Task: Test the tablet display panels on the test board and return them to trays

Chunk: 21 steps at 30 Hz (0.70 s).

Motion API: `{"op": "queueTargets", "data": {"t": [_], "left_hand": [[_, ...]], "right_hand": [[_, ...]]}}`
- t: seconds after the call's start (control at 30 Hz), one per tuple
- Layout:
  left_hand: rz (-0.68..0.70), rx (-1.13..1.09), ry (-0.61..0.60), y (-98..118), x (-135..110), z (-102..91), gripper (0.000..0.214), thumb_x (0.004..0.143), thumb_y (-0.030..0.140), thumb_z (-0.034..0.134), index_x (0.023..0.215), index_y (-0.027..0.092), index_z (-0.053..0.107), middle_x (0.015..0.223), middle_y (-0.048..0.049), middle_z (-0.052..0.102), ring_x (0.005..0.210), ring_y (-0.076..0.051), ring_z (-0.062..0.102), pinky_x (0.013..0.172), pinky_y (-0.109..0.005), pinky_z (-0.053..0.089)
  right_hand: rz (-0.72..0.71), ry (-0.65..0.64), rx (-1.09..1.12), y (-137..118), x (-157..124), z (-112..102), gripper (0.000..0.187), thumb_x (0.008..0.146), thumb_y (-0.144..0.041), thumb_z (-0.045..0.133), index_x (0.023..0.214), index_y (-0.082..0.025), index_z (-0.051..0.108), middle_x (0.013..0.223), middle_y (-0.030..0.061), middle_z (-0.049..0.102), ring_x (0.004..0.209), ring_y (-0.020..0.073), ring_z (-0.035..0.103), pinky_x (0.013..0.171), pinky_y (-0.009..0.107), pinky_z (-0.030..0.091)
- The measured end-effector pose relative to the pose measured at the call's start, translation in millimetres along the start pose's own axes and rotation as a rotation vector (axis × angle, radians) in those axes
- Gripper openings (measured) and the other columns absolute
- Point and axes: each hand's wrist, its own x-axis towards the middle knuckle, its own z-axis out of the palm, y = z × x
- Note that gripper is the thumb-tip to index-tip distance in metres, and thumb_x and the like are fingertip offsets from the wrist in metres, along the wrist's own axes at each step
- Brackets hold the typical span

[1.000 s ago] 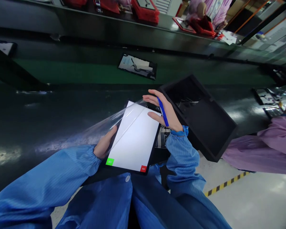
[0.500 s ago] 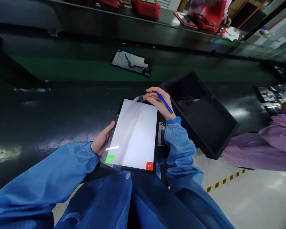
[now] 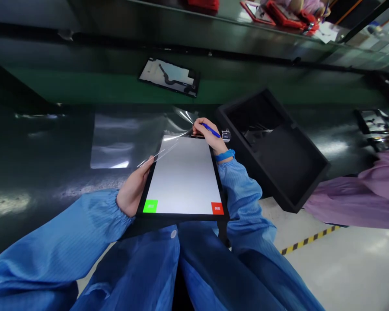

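Holding a tablet (image 3: 184, 175) in my left hand (image 3: 132, 188), I grip clear film (image 3: 184, 115) and a blue pen (image 3: 211, 130) with my right hand (image 3: 210, 140).

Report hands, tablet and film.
Left hand holds lit tablet by left edge. Right hand pinches clear film, blue pen in same hand. Film crosses tablet's upper-left corner.

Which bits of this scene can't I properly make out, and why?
All in the head view:
Left hand: most fingers are hidden behind the tablet.
Blue pen: one end is hidden by the right hand.
Green square: its writing is too small and faint to read.
Purple-clad co-worker: cut off by the right edge.
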Motion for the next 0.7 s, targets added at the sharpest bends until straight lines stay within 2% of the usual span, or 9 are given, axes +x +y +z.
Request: {"op": "queueTargets", "data": {"t": [0.2, 0.33, 0.57, 0.7], "left_hand": [[-0.025, 0.042, 0.105, 3, -7, 11.7, 0.045, 0.101, 0.04, 0.042, 0.132, 0.015, 0.062, 0.092, -0.0071, 0.077, 0.088, -0.028, 0.074, 0.083, -0.038, 0.061], [0.03, 0.069, 0.096, 1, -5, 12.1, 0.043, 0.102, 0.037, 0.04, 0.131, 0.016, 0.063, 0.093, -0.0063, 0.077, 0.091, -0.029, 0.074, 0.084, -0.039, 0.061], [0.008, 0.062, 0.099, 1, -6, 14.5, 0.046, 0.102, 0.039, 0.039, 0.132, 0.013, 0.063, 0.092, -0.0076, 0.077, 0.091, -0.03, 0.074, 0.084, -0.039, 0.061], [-0.022, 0.06, 0.051, 3, 7, 1.2, 0.048, 0.099, 0.044, 0.045, 0.13, 0.012, 0.063, 0.091, -0.0094, 0.077, 0.087, -0.03, 0.074, 0.081, -0.039, 0.062]], "right_hand": [[0.02, -0.004, 0.021, 9, 2, -1, 0.023, 0.078, -0.034, 0.072, 0.078, -0.018, 0.056, 0.074, -0.0019, 0.06, 0.069, 0.0093, 0.058, 0.071, 0.022, 0.053], [0.019, -0.016, 0.004, 9, 3, -4, 0.024, 0.08, -0.034, 0.073, 0.08, -0.018, 0.055, 0.074, -0.0016, 0.06, 0.071, 0.0107, 0.059, 0.073, 0.025, 0.055], [0.025, -0.006, 0.001, 10, 3, -4, 0.018, 0.08, -0.03, 0.07, 0.087, -0.018, 0.059, 0.072, -0.0018, 0.059, 0.07, 0.0109, 0.058, 0.073, 0.025, 0.055], [-0.011, -0.009, 0.017, 3, -2, -7, 0.013, 0.08, -0.029, 0.063, 0.088, -0.02, 0.06, 0.074, -0.0034, 0.057, 0.07, 0.0102, 0.057, 0.076, 0.026, 0.054]]}}
